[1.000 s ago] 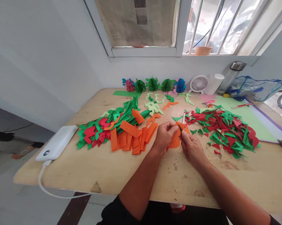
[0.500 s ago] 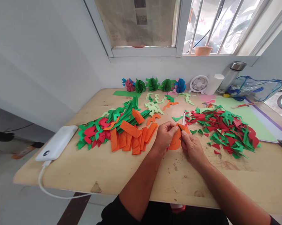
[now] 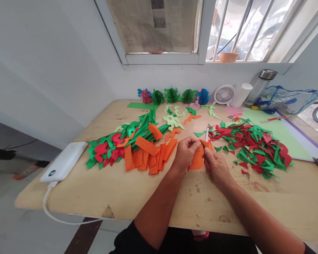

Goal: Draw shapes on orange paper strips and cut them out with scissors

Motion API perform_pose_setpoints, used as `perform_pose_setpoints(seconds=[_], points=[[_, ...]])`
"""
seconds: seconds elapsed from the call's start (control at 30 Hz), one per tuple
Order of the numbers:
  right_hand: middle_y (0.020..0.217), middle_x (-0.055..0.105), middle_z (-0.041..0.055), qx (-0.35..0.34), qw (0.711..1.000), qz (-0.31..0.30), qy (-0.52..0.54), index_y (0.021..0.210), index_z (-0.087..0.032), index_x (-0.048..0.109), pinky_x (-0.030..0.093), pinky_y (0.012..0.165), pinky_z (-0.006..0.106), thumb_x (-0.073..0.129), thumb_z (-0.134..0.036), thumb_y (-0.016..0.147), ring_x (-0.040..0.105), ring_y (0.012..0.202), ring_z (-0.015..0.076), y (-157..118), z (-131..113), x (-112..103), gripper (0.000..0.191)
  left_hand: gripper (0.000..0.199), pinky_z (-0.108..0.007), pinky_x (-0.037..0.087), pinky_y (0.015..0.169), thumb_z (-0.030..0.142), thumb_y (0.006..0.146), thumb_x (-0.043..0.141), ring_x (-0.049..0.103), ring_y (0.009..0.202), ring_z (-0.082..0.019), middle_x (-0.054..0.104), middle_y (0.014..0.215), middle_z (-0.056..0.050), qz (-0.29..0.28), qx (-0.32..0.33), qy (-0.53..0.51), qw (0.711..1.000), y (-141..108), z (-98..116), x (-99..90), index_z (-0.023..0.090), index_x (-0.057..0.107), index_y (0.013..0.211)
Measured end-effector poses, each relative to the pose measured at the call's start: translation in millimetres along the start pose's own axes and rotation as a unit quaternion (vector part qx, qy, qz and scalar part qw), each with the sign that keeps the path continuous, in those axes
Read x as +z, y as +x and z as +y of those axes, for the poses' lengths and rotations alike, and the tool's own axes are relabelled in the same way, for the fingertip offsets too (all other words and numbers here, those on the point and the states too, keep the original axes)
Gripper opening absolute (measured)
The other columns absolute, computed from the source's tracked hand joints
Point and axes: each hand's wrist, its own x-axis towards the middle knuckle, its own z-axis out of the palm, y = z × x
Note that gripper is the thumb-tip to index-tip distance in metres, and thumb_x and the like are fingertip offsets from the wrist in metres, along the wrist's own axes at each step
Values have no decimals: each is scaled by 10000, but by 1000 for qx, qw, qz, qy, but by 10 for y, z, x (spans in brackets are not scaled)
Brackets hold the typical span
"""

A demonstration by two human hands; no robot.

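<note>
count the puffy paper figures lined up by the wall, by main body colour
pink figure: 1
green figures: 3
blue figure: 1
total: 5

- Is wooden table (image 3: 111,190), pale, with dark knots.
- Carries orange strips (image 3: 148,158).
- Bears, to left of orange strips, one white power bank (image 3: 65,162).
- Has green strips (image 3: 141,127) just behind them.
- Holds red and green scraps (image 3: 259,141) to their right.
- Supports five folded-paper figures (image 3: 172,95) well behind them.
</note>
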Motion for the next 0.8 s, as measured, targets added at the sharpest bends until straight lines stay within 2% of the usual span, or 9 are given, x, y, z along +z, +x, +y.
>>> perform_pose_setpoints(seconds=[0.13,0.33,0.8], points=[[386,263,-107,4,1000,0,-3,599,-204,488,88,353,211,612,-753,655,155,357,45,-6,-10,2,566,154,-212,419,547,266,651,669,498,554,-90,555,592,28,-1,7,12,1000,3,4,-5,165,563,602],[398,245,-101,0,1000,-3,16,529,-232,354,88,353,216,627,-727,670,146,366,44,5,14,3,583,148,-213,414,545,266,646,657,485,541,-86,549,586,33,-14,2,15,1000,-16,24,3,165,558,600],[395,268,-95,-14,1000,1,4,534,-234,359,107,358,223,607,-716,697,158,370,54,6,30,-3,566,160,-213,397,541,283,625,667,483,555,-92,552,588,25,-15,1,23,1000,-5,13,2,170,561,588]])
